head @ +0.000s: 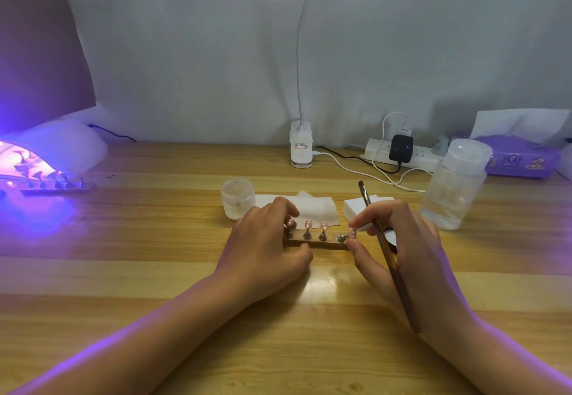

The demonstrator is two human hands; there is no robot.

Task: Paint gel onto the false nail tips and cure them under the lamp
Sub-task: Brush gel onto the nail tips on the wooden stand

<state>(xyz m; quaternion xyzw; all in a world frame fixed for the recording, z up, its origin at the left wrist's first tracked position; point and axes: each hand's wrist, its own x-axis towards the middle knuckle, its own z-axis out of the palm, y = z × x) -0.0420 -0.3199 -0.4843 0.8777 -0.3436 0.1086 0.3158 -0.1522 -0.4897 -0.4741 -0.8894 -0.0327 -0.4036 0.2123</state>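
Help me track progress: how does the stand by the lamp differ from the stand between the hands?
The lamp stand sits far left in purple light, untouched. The near stand sits mid-table; the left hand grips it; the right hand, holding a brush, pinches its end tip. Both carry nail tips.

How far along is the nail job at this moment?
Done, it seems: a first strip of tips sits at the mouth of the lit lamp, curing. In hand: the left hand grips a second strip, and the right hand, holding the brush, pinches the end tip. Left: these tips are not yet under the lamp; whether they carry gel I cannot tell.
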